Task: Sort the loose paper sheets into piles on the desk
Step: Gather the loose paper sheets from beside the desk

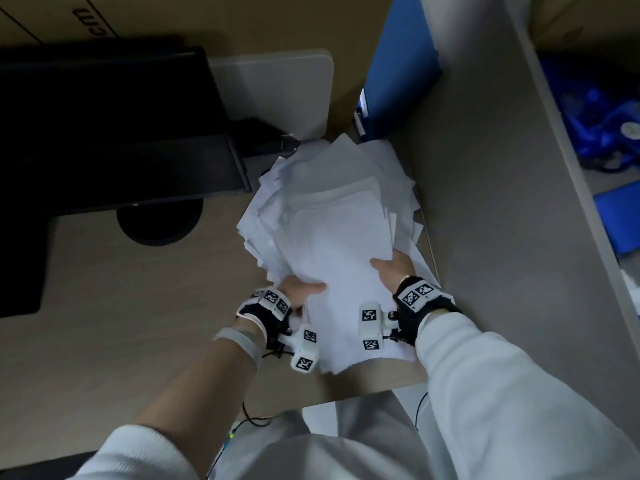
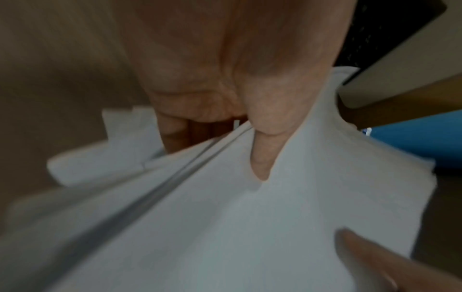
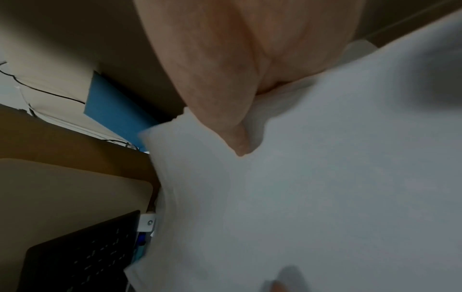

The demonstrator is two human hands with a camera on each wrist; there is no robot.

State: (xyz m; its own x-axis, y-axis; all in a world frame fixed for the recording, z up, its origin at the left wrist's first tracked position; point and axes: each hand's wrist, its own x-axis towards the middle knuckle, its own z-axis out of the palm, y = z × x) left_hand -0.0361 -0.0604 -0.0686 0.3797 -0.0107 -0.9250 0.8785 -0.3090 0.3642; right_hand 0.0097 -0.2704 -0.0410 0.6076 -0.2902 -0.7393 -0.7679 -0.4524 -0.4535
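Observation:
A thick, untidy heap of white paper sheets (image 1: 332,216) lies on the desk (image 1: 121,306) against the grey partition. My left hand (image 1: 299,291) grips a bundle of the sheets at its left side, thumb on top and fingers underneath. My right hand (image 1: 393,266) grips the same bundle at its right side, thumb over the top sheet. The left wrist view shows the thumb pressed onto the stack (image 2: 250,217) and the fingers curled beneath its edges. In the right wrist view the thumb lies on the white top sheet (image 3: 312,187); the other fingers are hidden under the paper.
A black monitor (image 1: 104,133) on a round base stands at the left. A blue folder (image 1: 398,81) leans upright behind the paper. The grey partition (image 1: 502,202) walls the desk on the right, with blue items beyond it. The desk's front edge runs just below the sheets.

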